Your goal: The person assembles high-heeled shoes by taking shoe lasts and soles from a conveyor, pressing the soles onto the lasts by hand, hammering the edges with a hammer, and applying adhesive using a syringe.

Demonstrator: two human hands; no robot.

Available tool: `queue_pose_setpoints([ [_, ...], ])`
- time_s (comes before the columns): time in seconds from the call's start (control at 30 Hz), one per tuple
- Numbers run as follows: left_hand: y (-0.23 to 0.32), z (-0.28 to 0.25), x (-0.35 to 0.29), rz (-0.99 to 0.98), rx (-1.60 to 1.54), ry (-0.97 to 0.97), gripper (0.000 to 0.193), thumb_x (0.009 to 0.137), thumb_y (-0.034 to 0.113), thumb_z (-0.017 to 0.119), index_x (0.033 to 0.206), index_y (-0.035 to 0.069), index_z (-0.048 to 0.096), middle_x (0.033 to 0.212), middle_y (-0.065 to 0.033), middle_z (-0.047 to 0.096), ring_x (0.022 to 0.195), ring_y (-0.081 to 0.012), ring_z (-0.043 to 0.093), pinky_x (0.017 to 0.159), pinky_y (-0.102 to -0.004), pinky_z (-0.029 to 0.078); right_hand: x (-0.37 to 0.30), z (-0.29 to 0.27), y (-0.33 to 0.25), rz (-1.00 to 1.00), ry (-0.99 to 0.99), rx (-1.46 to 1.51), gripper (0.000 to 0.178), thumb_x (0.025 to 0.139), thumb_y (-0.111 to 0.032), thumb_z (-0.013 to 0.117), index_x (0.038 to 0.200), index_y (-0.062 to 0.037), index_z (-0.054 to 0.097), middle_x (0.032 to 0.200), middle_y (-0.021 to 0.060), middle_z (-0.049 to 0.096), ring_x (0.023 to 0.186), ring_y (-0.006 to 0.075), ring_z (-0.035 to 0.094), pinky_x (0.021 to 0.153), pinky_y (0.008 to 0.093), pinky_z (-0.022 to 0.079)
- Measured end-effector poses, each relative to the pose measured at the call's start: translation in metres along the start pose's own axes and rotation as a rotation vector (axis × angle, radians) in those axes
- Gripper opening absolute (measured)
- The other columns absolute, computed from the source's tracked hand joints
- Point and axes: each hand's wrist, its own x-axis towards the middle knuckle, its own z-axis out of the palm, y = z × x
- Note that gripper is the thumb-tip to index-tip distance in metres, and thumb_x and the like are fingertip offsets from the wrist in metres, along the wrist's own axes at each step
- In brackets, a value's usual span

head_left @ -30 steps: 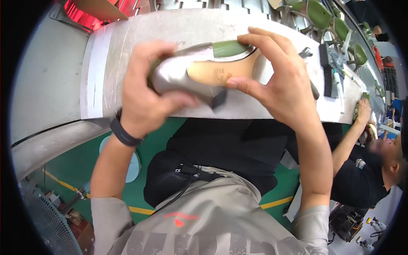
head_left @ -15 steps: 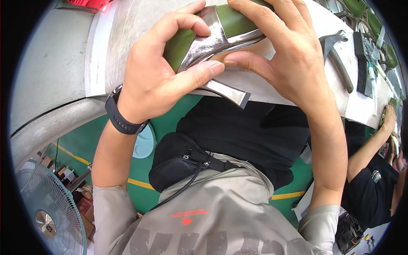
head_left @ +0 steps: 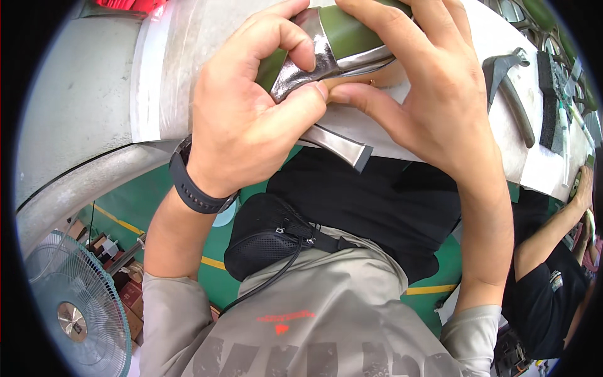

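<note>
I observe remotely: left hand (head_left: 242,122) and right hand (head_left: 443,91) each pinch the shoe (head_left: 353,34), its heel (head_left: 339,147) extending past the near edge of the desk (head_left: 169,88).

I'm in a shoemaking workshop: a high-heeled shoe (head_left: 357,31) is held over the worktable (head_left: 181,69), a hand tool (head_left: 519,113) lies on the worktable's right side, a co-worker (head_left: 546,283) is near that end, and below it yellow lines (head_left: 431,289) cross the green floor (head_left: 141,198).
</note>
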Motion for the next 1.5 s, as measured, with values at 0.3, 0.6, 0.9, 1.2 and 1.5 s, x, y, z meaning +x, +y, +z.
queue_pose_setpoints([
  [0.3,0.011,-0.002,0.013,-0.116,-0.019,-0.074,0.020,0.082,0.003,0.072,0.094,0.004,0.056,0.151,-0.0241,0.052,0.134,-0.0246,0.053,0.113,-0.0372,0.038,0.008,-0.024,-0.009,0.134,-0.143,0.122,0.058,0.074,-0.013,0.087,0.127,-0.0042,0.067,0.137,0.0247,0.055,0.131,0.0502,0.051,0.107,0.0545,0.047],
  [0.6,0.011,-0.004,0.023,-0.069,0.105,-0.151,0.033,0.081,0.011,0.082,0.095,0.005,0.054,0.146,-0.0226,0.057,0.129,-0.0217,0.056,0.106,-0.0343,0.042,0.000,-0.005,0.014,0.034,0.056,0.197,0.043,0.079,-0.014,0.082,0.119,-0.0009,0.071,0.127,0.0255,0.065,0.122,0.0443,0.061,0.102,0.0486,0.052],
  [0.9,0.033,0.003,0.040,-0.320,0.109,-0.110,0.035,0.082,0.008,0.081,0.097,0.005,0.049,0.130,-0.0152,0.062,0.109,-0.0162,0.056,0.097,-0.0324,0.046,0.018,-0.023,-0.004,0.264,-0.228,0.080,0.059,0.074,-0.007,0.083,0.132,-0.0082,0.069,0.144,0.0155,0.059,0.137,0.0390,0.051,0.111,0.0450,0.046],
  [1.2,0.019,0.012,0.026,0.020,0.335,-0.056,0.074,0.087,0.020,0.083,0.146,-0.003,0.046,0.132,-0.0195,0.059,0.120,-0.0320,0.061,0.107,-0.0392,0.046,-0.078,-0.057,0.044,0.641,0.162,-0.255,0.042,0.085,-0.006,0.073,0.127,-0.0041,0.069,0.137,0.0234,0.057,0.117,0.0416,0.060,0.102,0.0496,0.049],
  [1.5,0.026,0.028,0.087,0.041,0.316,-0.334,0.107,0.074,0.028,0.091,0.160,0.004,0.032,0.128,-0.0311,0.062,0.116,-0.0497,0.061,0.100,-0.0470,0.050,-0.069,-0.070,0.039,0.799,-0.045,-0.332,0.047,0.079,0.003,0.065,0.126,-0.0033,0.070,0.110,0.0181,0.063,0.085,0.0315,0.063,0.077,0.0415,0.054],
])
